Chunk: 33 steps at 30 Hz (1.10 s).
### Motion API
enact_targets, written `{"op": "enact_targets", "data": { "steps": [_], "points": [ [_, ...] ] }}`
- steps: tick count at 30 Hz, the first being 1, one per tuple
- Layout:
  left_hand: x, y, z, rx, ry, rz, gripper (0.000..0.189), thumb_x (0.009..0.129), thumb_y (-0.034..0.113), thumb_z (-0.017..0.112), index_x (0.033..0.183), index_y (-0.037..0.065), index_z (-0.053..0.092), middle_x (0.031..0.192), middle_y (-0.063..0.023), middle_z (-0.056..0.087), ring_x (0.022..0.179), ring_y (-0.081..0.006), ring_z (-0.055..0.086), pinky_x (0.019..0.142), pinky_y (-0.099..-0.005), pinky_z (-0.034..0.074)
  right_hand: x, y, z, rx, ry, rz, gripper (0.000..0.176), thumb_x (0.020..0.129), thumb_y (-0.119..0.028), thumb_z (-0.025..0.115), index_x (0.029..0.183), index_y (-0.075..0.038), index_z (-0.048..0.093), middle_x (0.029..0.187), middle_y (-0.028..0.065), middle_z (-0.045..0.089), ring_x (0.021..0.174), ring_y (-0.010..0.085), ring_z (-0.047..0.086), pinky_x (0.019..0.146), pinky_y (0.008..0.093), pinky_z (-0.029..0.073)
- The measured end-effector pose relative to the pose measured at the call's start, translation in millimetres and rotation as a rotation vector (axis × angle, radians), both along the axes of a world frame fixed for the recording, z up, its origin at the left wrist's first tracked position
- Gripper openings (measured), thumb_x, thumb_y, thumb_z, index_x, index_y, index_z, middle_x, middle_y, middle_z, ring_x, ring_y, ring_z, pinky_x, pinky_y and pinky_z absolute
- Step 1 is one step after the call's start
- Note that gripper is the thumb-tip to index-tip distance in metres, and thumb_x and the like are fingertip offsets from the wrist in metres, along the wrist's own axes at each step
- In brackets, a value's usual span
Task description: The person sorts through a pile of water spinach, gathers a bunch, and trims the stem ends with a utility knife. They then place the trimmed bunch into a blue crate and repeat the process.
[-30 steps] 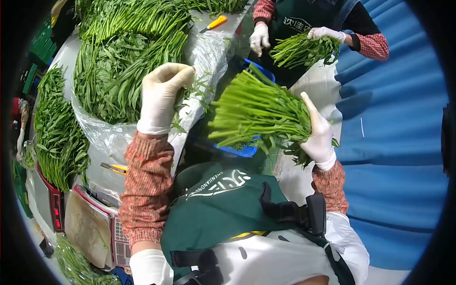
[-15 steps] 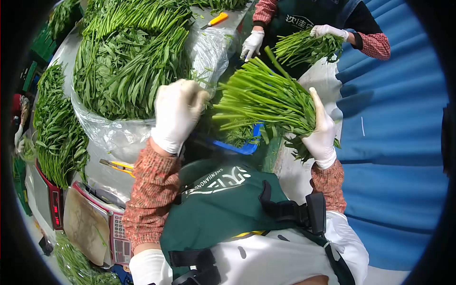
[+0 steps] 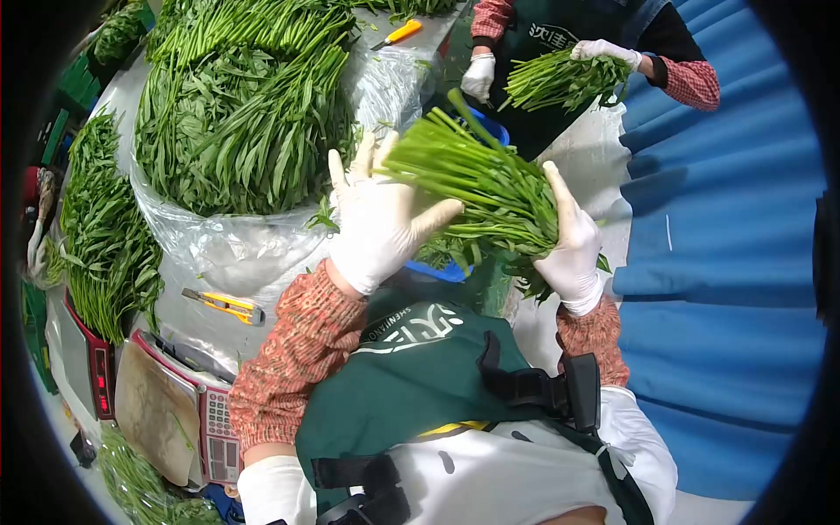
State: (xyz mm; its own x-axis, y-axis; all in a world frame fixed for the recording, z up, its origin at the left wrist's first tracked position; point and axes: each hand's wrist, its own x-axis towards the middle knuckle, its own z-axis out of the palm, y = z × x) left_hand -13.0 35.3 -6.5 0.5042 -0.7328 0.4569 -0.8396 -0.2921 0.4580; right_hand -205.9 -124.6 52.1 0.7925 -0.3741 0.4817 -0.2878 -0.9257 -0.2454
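Dark-green cloth apron [image 3: 385, 411] here has white print, I can make out "SHENJIAN". Blue plastic tub [image 3: 451, 273] with loose green leaves [image 3: 437, 252] sits below the long-stemmed green bunch [image 3: 494, 179], off the grey metal table's [image 3: 179, 276] edge. White-gloved right hand [image 3: 570, 249] has its grip wrapped round the leafy end; white-gloved left hand [image 3: 374, 226] is splayed wide at the stem ends.

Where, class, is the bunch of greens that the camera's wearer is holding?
In the head view, the bunch is just right of centre, gripped in the right hand, its stems reaching toward the left hand.
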Motion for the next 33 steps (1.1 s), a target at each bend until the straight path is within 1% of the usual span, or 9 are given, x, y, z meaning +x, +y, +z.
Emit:
{"op": "enact_targets", "data": {
  "steps": [4,5,14,18,19,22,26,28,33],
  "points": [
    [5,2,-4,-0.111,0.225,-0.054,0.034,0.087,0.034,0.067,0.111,0.011,0.071,0.136,-0.0107,0.056,0.131,-0.0341,0.044,0.114,-0.0621,0.010,2,0,-7,-0.008,-0.006,0.043,0.081,0.070,-0.020,0.081,0.142,-0.005,0.048,0.099,0.0139,0.068,0.079,0.0313,0.067,0.072,0.0380,0.054],
    [8,1,-9,-0.175,0.257,-0.043,0.031,0.087,0.032,0.067,0.110,0.011,0.071,0.136,-0.0107,0.056,0.129,-0.0323,0.045,0.114,-0.0610,0.011,1,4,-2,0.066,0.059,0.013,0.077,0.071,-0.012,0.081,0.140,0.001,0.048,0.119,0.0210,0.066,0.102,0.0327,0.069,0.087,0.0368,0.054],
    [19,-1,-18,-0.451,0.634,-0.165,0.018,0.087,0.020,0.067,0.100,0.009,0.073,0.128,-0.0094,0.064,0.119,-0.0257,0.055,0.114,-0.0532,0.010,0,0,-9,0.030,0.003,0.055,0.079,0.070,-0.014,0.079,0.143,-0.006,0.048,0.105,0.0165,0.069,0.086,0.0330,0.069,0.075,0.0383,0.054],
    [33,-2,-22,-0.625,0.796,-0.096,0.020,0.087,0.008,0.065,0.104,0.001,0.072,0.110,-0.0103,0.071,0.099,-0.0181,0.065,0.096,-0.0347,0.044,-4,0,-3,0.122,0.055,0.058,0.079,0.070,-0.011,0.078,0.143,-0.005,0.047,0.112,0.0197,0.068,0.094,0.0350,0.068,0.081,0.0380,0.055],
    [42,7,-19,-0.571,0.982,-0.020,0.018,0.090,0.006,0.065,0.104,-0.004,0.070,0.103,-0.0085,0.071,0.087,-0.0105,0.063,0.077,-0.0233,0.049,-7,-2,-4,0.154,0.049,0.039,0.079,0.071,-0.011,0.079,0.143,-0.005,0.047,0.114,0.0198,0.067,0.096,0.0345,0.069,0.083,0.0376,0.054],
    [63,21,-26,-0.557,1.039,0.034,0.020,0.097,0.010,0.062,0.108,-0.004,0.069,0.091,-0.0044,0.070,0.078,-0.0066,0.060,0.073,-0.0207,0.049,-16,-7,-3,0.246,0.029,-0.008,0.078,0.072,-0.011,0.080,0.142,-0.003,0.047,0.118,0.0198,0.067,0.103,0.0322,0.068,0.088,0.0364,0.054],
    [85,39,-20,-0.481,0.838,0.270,0.018,0.096,0.015,0.065,0.094,-0.001,0.073,0.074,0.0045,0.062,0.064,-0.0016,0.044,0.058,-0.0180,0.034,-27,-17,-3,0.345,-0.063,-0.047,0.078,0.075,-0.010,0.081,0.143,-0.003,0.045,0.118,0.0172,0.069,0.106,0.0244,0.069,0.090,0.0336,0.053],
    [99,42,-28,-0.576,0.729,0.314,0.021,0.095,0.016,0.066,0.090,-0.003,0.071,0.069,0.0021,0.061,0.063,-0.0046,0.047,0.058,-0.0222,0.039,-38,-27,-4,0.331,-0.100,-0.073,0.077,0.077,-0.011,0.080,0.144,-0.003,0.044,0.118,0.0161,0.069,0.105,0.0225,0.069,0.089,0.0326,0.053],
    [82,11,-34,-0.149,-0.025,0.271,0.045,0.081,0.015,0.076,0.122,0.004,0.063,0.122,-0.0195,0.060,0.112,-0.0293,0.057,0.095,-0.0362,0.044,-46,-29,7,0.273,-0.084,-0.180,0.080,0.076,-0.010,0.081,0.146,-0.003,0.042,0.122,0.0146,0.068,0.107,0.0184,0.067,0.092,0.0306,0.051]
  ]
}}
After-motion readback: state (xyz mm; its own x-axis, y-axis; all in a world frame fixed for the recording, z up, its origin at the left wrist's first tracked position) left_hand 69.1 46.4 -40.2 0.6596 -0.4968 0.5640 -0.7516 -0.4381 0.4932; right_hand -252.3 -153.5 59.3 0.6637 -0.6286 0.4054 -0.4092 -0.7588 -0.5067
